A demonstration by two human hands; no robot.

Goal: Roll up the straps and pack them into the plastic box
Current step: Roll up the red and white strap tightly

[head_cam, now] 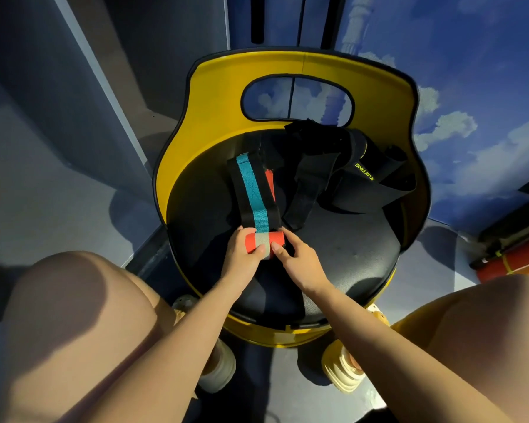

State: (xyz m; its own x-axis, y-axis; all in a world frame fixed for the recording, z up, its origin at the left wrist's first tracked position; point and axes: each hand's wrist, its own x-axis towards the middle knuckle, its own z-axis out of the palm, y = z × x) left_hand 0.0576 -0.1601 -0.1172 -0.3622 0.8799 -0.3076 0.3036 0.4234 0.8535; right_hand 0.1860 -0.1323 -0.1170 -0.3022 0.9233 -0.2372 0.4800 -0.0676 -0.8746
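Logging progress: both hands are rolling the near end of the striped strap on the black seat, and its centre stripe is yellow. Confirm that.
One detail is wrong: in the head view the centre stripe of the striped strap is teal. The left hand and right hand do grip its rolled near end on the black seat.

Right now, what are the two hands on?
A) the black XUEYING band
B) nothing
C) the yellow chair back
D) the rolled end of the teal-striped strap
D: the left hand and right hand pinch the rolled orange-and-grey end of the teal-striped strap, whose unrolled length lies on the black seat.
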